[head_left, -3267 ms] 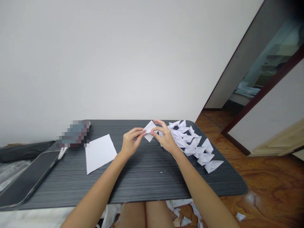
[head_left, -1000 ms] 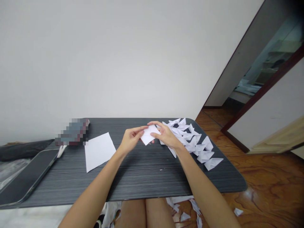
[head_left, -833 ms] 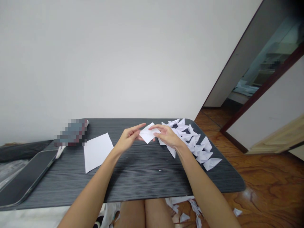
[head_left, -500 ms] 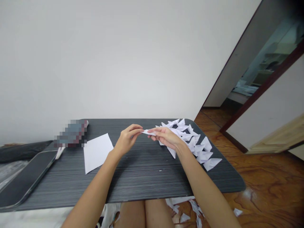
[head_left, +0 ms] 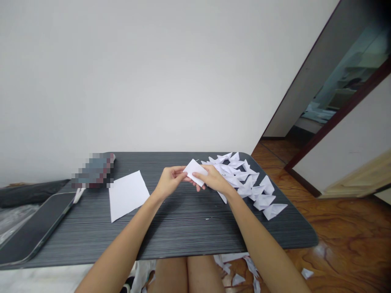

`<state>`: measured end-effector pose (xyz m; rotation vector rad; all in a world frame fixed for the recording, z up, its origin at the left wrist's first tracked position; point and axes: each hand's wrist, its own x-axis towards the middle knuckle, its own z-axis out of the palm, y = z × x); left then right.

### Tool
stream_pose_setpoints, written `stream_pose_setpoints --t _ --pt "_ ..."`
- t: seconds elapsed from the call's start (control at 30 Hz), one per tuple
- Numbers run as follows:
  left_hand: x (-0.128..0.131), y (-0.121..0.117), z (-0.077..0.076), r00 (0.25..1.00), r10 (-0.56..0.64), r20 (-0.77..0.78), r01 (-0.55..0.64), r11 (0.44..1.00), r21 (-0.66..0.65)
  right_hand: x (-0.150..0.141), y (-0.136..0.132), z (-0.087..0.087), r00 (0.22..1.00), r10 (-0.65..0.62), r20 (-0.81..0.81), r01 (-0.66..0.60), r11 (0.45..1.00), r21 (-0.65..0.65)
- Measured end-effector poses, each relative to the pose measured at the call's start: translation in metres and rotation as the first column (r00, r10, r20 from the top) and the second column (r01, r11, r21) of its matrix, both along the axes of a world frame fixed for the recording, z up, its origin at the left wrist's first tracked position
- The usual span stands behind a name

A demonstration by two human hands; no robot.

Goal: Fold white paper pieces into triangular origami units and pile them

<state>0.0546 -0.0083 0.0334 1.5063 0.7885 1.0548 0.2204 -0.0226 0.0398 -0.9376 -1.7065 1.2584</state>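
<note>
Between my two hands, above the middle of the dark table (head_left: 183, 228), is a small folded piece of white paper (head_left: 194, 170), its flat face turned up toward me. My left hand (head_left: 171, 179) pinches its left corner with the thumb on top. My right hand (head_left: 214, 178) grips the right side, thumb lying across the face and fingers underneath. Just beyond my right hand lie many folded paper boats (head_left: 264, 201), crowded over the table's right part. A flat white sheet of paper (head_left: 127, 195) rests to the left of my left hand.
A blurred-out bluish and red object (head_left: 94, 171) sits at the table's back left, with a white strip beside it. A dark, light-edged panel (head_left: 39, 228) lies at the left. Paper scraps (head_left: 238, 279) are on the wooden floor below. A white wall (head_left: 177, 81) stands behind the table.
The folded paper has turned from nearly edge-on to flat face toward me and now looks like a diamond. Both hands have shifted slightly, with the thumbs now on its face.
</note>
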Motion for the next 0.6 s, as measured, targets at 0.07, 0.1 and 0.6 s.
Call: stream_pose_setpoints --t 0.07,0.1,0.6 --pt "0.0006 0.0009 -0.0012 1.0 0.02 0.018 -0.019 0.999 -0.035 -0.0002 0.0005 -0.0006 0.999 -0.01 -0.032 0.011 1.0 0.013" --pt "0.0006 0.001 -0.0011 0.999 0.033 0.027 -0.032 0.998 -0.052 -0.0003 0.0005 -0.0003 0.999 -0.016 -0.049 0.018 1.0 0.024" --pt "-0.0039 -0.0003 0.0063 0.988 -0.036 0.15 0.067 0.977 -0.203 0.0026 -0.0006 0.0045 0.985 0.011 -0.174 -0.01 1.0 0.007"
